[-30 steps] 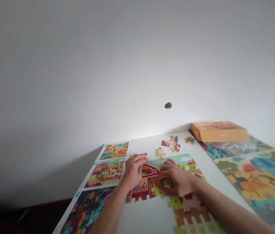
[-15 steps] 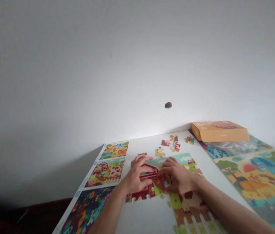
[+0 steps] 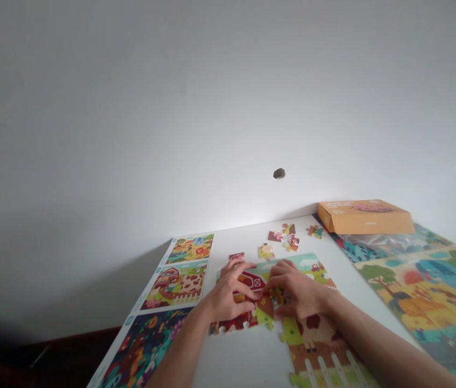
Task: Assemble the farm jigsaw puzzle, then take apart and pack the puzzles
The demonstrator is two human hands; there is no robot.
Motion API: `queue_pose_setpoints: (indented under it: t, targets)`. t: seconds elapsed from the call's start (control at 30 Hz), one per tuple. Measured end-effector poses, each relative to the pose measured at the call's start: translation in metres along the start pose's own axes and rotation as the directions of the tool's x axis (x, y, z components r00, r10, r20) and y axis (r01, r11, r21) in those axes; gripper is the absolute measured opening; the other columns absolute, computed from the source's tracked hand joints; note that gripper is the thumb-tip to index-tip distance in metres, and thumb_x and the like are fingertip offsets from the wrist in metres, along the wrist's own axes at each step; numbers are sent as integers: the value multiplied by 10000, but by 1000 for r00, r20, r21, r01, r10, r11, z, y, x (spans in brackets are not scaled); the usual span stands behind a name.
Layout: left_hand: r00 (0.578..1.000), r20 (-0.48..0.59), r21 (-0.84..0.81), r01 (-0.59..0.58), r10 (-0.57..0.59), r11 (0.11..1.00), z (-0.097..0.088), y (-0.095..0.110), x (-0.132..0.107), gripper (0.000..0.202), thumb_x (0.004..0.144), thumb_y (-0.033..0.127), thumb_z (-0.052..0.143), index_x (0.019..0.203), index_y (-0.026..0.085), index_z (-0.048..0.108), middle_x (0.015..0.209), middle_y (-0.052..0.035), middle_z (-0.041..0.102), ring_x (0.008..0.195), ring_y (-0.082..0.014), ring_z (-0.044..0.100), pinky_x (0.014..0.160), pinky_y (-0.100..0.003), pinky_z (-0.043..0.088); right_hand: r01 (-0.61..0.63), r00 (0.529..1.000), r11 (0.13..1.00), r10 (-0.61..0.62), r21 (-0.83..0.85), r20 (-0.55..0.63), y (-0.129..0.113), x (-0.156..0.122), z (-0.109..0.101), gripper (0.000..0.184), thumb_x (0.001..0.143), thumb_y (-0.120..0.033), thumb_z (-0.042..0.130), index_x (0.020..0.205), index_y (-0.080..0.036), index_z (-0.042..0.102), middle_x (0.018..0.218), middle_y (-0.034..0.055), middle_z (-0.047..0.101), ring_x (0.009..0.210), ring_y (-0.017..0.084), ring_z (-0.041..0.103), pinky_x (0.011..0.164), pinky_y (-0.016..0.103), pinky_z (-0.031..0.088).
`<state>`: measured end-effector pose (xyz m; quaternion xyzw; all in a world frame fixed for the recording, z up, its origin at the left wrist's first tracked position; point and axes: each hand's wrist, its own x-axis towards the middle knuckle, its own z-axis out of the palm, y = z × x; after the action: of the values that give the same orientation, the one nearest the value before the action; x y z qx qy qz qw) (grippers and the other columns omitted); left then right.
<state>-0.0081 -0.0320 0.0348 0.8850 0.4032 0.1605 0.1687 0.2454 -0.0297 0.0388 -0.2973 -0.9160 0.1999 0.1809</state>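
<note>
A partly joined farm jigsaw puzzle [image 3: 319, 337], with a red barn, a cow and a white fence, lies on the white table. My left hand [image 3: 228, 293] rests on its barn section with the fingers spread. Beside it my right hand [image 3: 298, 291] is bent over the middle of the puzzle, thumb and fingers closed around a puzzle piece [image 3: 277, 297] that is mostly hidden. Just beyond my left fingertips lies a loose red piece [image 3: 236, 257]. A yellow-green piece [image 3: 266, 251] sits above the puzzle's top edge.
Several more loose pieces [image 3: 291, 243] lie toward the wall, one piece [image 3: 315, 231] apart to the right. A picture sheet [image 3: 185, 285] runs along the left edge. On the right are an orange box [image 3: 373, 222], clear plastic [image 3: 385, 242] and a large animal picture [image 3: 426, 296].
My left hand has shifted slightly, uncovering more of the barn's window. My right hand stays almost where it was. The loose pieces have not moved.
</note>
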Motion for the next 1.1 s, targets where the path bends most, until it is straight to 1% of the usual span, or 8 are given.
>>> queue_pose_setpoints:
  t: [0.33,0.4,0.53,0.63,0.73,0.9,1.0,1.1]
  targets:
    - [1000,-1,-12,-23,23,1000,2,-3,-1,205,666,230,789,839,339,785,1444,21,445,1370,-343,240,1136,-540,215,15,1000,1000,-15,22,-23,2,0,1,432,622,-461,782,996,-265,692,953,31,577,942,231,481,925,410,309]
    - [1000,1,-9,-18,18,1000,1,-3,-1,277,657,235,791,913,339,770,1438,10,451,1369,-339,246,1133,-535,223,9,1000,1000,-9,14,-29,3,-1,0,484,621,-479,775,1042,-263,673,956,36,581,939,237,483,927,418,310]
    - [1000,-3,-16,-12,12,1000,-1,-2,-1,534,631,255,802,1144,332,677,1424,-20,466,1365,-327,262,1134,-520,240,-41,996,999,41,7,-80,6,-2,-2,648,608,-491,776,1172,-228,594,990,59,582,947,252,483,920,419,323]
    - [1000,-5,-18,-15,15,1000,-2,-2,0,586,619,250,805,1180,328,652,1416,-25,475,1361,-327,274,1134,-518,243,-30,998,999,30,-10,-57,5,-2,-1,609,599,-498,778,1123,-234,616,972,54,576,938,250,482,912,415,324]
    - [1000,-25,-23,-18,18,1000,-1,-2,0,549,622,221,797,1148,313,667,1399,-26,492,1350,-318,305,1138,-503,253,3,1000,999,-4,-36,-24,-1,0,1,553,583,-503,777,1058,-252,645,959,46,564,924,246,479,906,421,316]
    - [991,-130,-53,-18,11,998,3,-6,1,371,793,135,625,1136,268,675,1323,-55,553,1293,-252,416,1128,-452,308,15,1000,998,-15,-55,-3,-13,-1,2,486,610,-487,754,1018,-252,634,966,39,552,910,228,484,906,417,311]
    - [983,-184,-90,-19,2,996,6,-11,3,389,823,68,534,1138,247,674,1291,-72,574,1264,-235,460,1112,-445,345,-3,1000,999,3,-47,6,-15,-1,1,443,623,-491,746,961,-234,621,961,35,563,915,226,492,912,418,308]
    - [976,-216,-133,-22,-7,991,9,-16,4,409,835,37,484,1126,246,683,1263,-75,593,1243,-227,488,1101,-441,367,-11,1000,1000,12,-28,19,-15,0,1,438,642,-479,741,976,-229,608,959,35,583,919,230,503,920,425,304]
